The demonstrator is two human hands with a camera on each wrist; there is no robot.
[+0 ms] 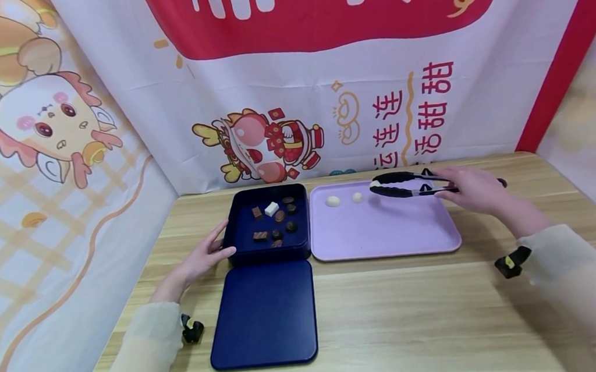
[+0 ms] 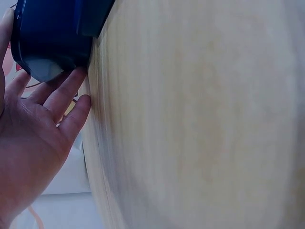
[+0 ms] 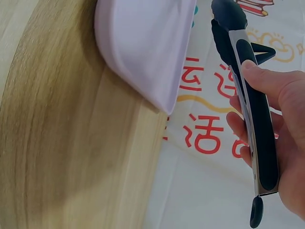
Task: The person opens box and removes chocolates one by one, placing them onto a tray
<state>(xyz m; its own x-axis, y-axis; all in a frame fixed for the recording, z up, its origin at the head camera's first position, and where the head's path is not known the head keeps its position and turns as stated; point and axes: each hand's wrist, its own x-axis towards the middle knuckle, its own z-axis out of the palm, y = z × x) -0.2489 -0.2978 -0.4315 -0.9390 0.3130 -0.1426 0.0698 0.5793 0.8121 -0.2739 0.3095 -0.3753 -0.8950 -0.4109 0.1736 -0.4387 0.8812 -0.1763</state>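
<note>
My right hand (image 1: 470, 189) grips black-and-metal tongs (image 1: 399, 191) above the back of a lilac tray (image 1: 386, 234). A small white piece (image 1: 375, 184) shows between the tong tips; its kind is unclear. Two rounded whitish pieces (image 1: 333, 201) lie on the tray, left of the tongs. My left hand (image 1: 201, 262) touches the near left corner of a dark blue box (image 1: 271, 254), its fingers extended along the outer wall in the left wrist view. Inside the box are several brown and dark chocolates (image 1: 260, 235) and a white block (image 1: 272, 209).
A dark blue lid (image 1: 263, 317) lies flat on the wooden table (image 1: 393, 324), just in front of the box. Box and tray stand side by side near the table's back edge. A printed cloth (image 1: 279, 82) hangs behind them.
</note>
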